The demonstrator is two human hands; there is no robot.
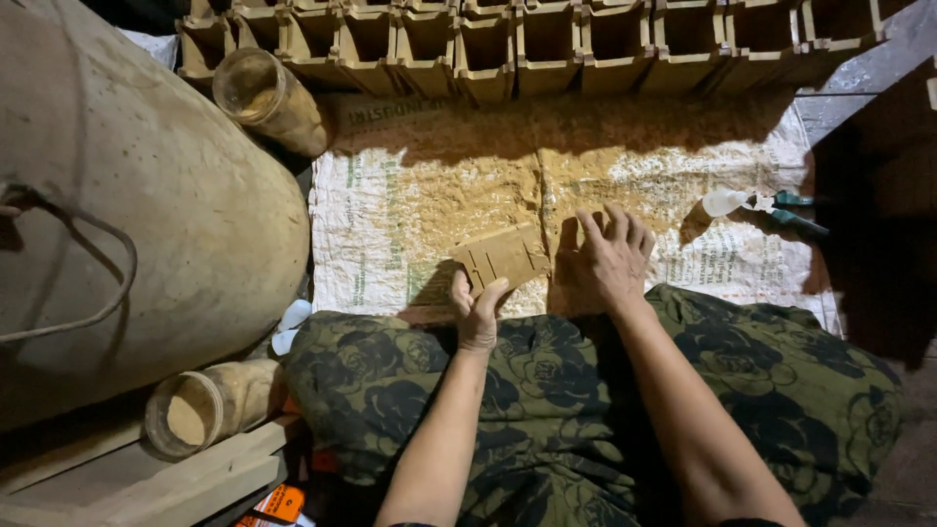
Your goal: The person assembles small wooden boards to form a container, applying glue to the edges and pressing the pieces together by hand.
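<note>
Where the frame's left side is filled, a large dusty drum (146,195) lies on its side, with a cord (88,263) looped across its face. Below centre, a dark floral cloth (586,410) covers the person's lap and spreads across the lower frame. Above it, in the middle of the frame, a white woven sack (390,224) lies flat, dusted with tan powder (508,185). Along the top edge runs a row of brown box-shaped moulds (547,44), set side by side with their open sides up.

At the lower left, planks (146,478) lie stacked, and a powder-filled jar (200,405) rests on its side on them. A second jar (268,98) lies tilted at the upper left, between the drum and the moulds.

Both forearms reach up from the bottom edge. The left hand (476,310) grasps a flat brown ridged slab (505,256) by its lower edge, thumb on its face; the slab sits at the centre of the frame on the sack, just above the cloth. The right hand (610,256) is released, fingers spread flat on the powdered sack just right of the slab; whether it touches the slab cannot be told.

At the right, on the sack's edge, lies a white bottle (724,202) beside a green-handled tool (795,217). An orange packet (278,506) shows at the bottom edge.
</note>
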